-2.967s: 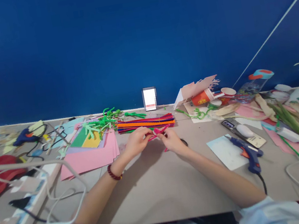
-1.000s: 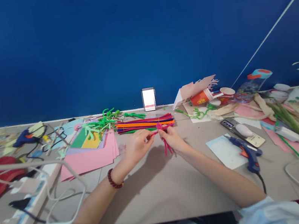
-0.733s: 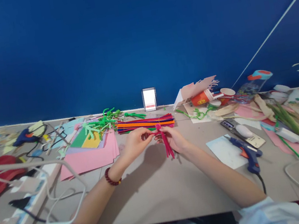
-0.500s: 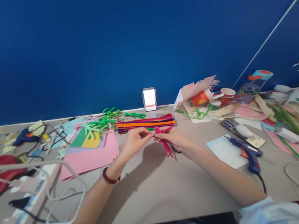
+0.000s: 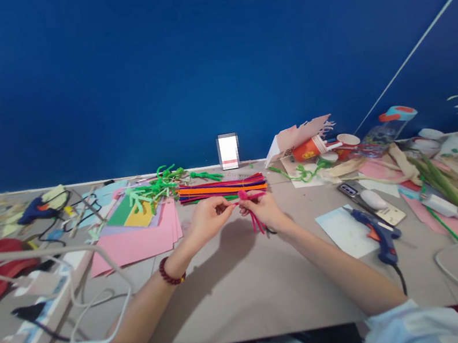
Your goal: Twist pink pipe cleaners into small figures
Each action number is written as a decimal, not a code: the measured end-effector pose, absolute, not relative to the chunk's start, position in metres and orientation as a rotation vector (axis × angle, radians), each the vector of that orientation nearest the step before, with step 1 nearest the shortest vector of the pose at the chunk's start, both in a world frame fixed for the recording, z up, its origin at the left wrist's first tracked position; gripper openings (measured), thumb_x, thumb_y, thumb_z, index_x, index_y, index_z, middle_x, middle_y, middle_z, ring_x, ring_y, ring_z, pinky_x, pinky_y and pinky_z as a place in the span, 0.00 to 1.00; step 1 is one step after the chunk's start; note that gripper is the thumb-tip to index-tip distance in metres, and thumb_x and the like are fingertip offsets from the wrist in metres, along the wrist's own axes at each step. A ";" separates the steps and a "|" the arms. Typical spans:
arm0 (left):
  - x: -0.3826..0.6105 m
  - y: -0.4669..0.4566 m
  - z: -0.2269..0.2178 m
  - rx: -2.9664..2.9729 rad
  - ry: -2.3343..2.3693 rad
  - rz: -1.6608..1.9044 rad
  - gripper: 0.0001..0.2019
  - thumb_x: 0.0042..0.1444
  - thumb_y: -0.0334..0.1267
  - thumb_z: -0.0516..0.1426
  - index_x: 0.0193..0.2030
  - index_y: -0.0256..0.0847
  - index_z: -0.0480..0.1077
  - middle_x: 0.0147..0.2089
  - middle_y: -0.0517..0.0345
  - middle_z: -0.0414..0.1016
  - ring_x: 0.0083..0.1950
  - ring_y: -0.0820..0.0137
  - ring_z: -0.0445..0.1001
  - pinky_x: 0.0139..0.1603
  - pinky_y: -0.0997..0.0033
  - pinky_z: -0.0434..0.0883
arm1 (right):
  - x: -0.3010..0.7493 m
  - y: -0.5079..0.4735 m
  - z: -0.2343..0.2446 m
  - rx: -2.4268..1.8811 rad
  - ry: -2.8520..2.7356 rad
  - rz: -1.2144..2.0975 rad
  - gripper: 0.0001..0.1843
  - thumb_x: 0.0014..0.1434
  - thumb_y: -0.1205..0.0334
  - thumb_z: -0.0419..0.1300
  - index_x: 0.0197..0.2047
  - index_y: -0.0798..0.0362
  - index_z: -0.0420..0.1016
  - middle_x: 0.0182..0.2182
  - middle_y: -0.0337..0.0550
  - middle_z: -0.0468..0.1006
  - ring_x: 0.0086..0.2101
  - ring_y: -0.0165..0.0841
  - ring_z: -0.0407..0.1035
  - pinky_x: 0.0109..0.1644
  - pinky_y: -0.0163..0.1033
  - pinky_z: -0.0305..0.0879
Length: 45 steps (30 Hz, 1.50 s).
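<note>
On a cluttered craft counter (image 5: 240, 292), just in front of a bundle of coloured pipe cleaners (image 5: 223, 188), a left hand (image 5: 208, 219) and right hand (image 5: 267, 210) each pinch a pink pipe cleaner (image 5: 256, 219) between closed fingertips. Its looped head points at the bundle, its tails trailing back toward the person. Light, fuzzy and easily bent, it is probably best gripped at the twist.

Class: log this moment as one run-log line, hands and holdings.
left hand: pinches pink pipe cleaner | right hand: grips it too | behind hands: pipe cleaner bundle | right side: glue gun
</note>
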State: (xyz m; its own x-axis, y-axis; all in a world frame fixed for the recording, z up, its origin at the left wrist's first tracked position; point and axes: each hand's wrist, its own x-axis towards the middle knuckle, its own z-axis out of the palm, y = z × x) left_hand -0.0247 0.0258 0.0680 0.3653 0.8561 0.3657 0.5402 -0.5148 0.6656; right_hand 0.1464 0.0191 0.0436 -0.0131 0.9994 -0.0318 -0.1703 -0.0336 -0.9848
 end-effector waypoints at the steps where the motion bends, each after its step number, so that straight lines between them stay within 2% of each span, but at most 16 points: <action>1: -0.024 0.025 0.068 2.237 1.212 0.976 0.10 0.55 0.40 0.56 0.26 0.38 0.72 0.22 0.61 0.72 0.22 0.77 0.64 0.22 0.77 0.58 | 0.146 0.019 0.044 -1.101 -1.075 1.315 0.17 0.38 0.51 0.69 0.23 0.56 0.74 0.17 0.39 0.73 0.20 0.30 0.69 0.29 0.39 0.70; 7: -0.018 0.011 0.060 2.720 1.192 1.129 0.11 0.59 0.34 0.52 0.28 0.39 0.72 0.25 0.56 0.73 0.29 0.72 0.70 0.29 0.73 0.63 | 0.144 0.018 0.040 -1.081 -1.098 1.345 0.17 0.39 0.50 0.69 0.23 0.55 0.73 0.18 0.39 0.73 0.21 0.30 0.69 0.27 0.38 0.69; 13: -0.017 0.010 0.040 3.009 1.038 1.185 0.11 0.60 0.32 0.51 0.30 0.39 0.73 0.21 0.57 0.70 0.25 0.72 0.70 0.26 0.73 0.62 | 0.143 0.015 0.038 -1.027 -0.911 1.492 0.18 0.37 0.51 0.70 0.23 0.56 0.72 0.18 0.37 0.72 0.19 0.25 0.64 0.23 0.32 0.62; 17: -0.020 0.018 0.030 2.839 1.027 1.335 0.09 0.59 0.35 0.53 0.34 0.42 0.74 0.24 0.57 0.73 0.27 0.72 0.72 0.30 0.73 0.67 | 0.143 0.013 0.044 -1.022 -0.783 1.565 0.19 0.35 0.53 0.72 0.21 0.56 0.70 0.16 0.35 0.69 0.19 0.23 0.61 0.22 0.31 0.57; 20: -0.017 0.019 0.028 2.583 1.047 1.424 0.08 0.59 0.37 0.53 0.35 0.42 0.74 0.28 0.56 0.77 0.29 0.72 0.74 0.33 0.72 0.70 | 0.143 0.012 0.049 -0.991 -0.769 1.614 0.19 0.36 0.52 0.71 0.21 0.56 0.70 0.17 0.35 0.69 0.18 0.23 0.59 0.22 0.31 0.55; 23: -0.014 0.019 0.033 2.269 1.068 1.376 0.09 0.58 0.39 0.54 0.32 0.40 0.74 0.27 0.57 0.77 0.26 0.74 0.72 0.29 0.74 0.69 | 0.147 0.011 0.054 -0.963 -0.839 1.653 0.19 0.38 0.51 0.71 0.22 0.56 0.71 0.18 0.35 0.69 0.19 0.23 0.60 0.22 0.31 0.55; 26: -0.017 0.027 0.043 2.079 1.029 1.192 0.12 0.57 0.41 0.55 0.27 0.38 0.73 0.23 0.58 0.75 0.23 0.75 0.69 0.22 0.77 0.63 | 0.153 0.012 0.059 -1.017 -0.981 1.652 0.18 0.40 0.50 0.70 0.22 0.56 0.71 0.18 0.36 0.70 0.19 0.24 0.61 0.21 0.32 0.56; 33: -0.032 0.047 0.055 2.095 0.997 0.881 0.08 0.54 0.37 0.56 0.29 0.38 0.74 0.28 0.58 0.76 0.24 0.77 0.67 0.21 0.79 0.58 | 0.160 0.013 0.060 -1.256 -1.483 1.325 0.11 0.48 0.55 0.64 0.23 0.54 0.73 0.18 0.37 0.71 0.17 0.26 0.61 0.22 0.33 0.57; 40: -0.027 0.030 0.060 2.377 1.178 0.822 0.08 0.55 0.37 0.56 0.29 0.40 0.73 0.26 0.60 0.74 0.25 0.75 0.66 0.25 0.76 0.58 | 0.155 0.017 0.045 -1.249 -1.716 0.849 0.09 0.53 0.58 0.57 0.28 0.53 0.76 0.26 0.43 0.77 0.29 0.34 0.69 0.35 0.38 0.62; 43: -0.021 0.020 0.059 2.498 1.233 0.887 0.09 0.57 0.37 0.54 0.28 0.40 0.72 0.25 0.60 0.73 0.25 0.75 0.67 0.26 0.75 0.59 | 0.154 0.018 0.041 -1.256 -1.649 0.777 0.09 0.53 0.58 0.57 0.26 0.53 0.74 0.23 0.42 0.75 0.26 0.33 0.67 0.32 0.38 0.61; 45: -0.019 0.015 0.055 2.585 1.263 0.988 0.11 0.58 0.37 0.53 0.27 0.39 0.70 0.24 0.59 0.72 0.24 0.75 0.67 0.26 0.75 0.59 | 0.151 0.018 0.039 -1.255 -1.534 0.866 0.10 0.52 0.56 0.58 0.26 0.53 0.72 0.21 0.39 0.72 0.22 0.30 0.65 0.28 0.36 0.61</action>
State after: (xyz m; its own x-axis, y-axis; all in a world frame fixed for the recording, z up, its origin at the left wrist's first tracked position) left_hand -0.0186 0.0154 0.0553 0.4458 0.7363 0.5091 0.6716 -0.6511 0.3537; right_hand 0.1515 0.0181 0.0392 -0.0338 0.9735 0.2262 0.3093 0.2254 -0.9239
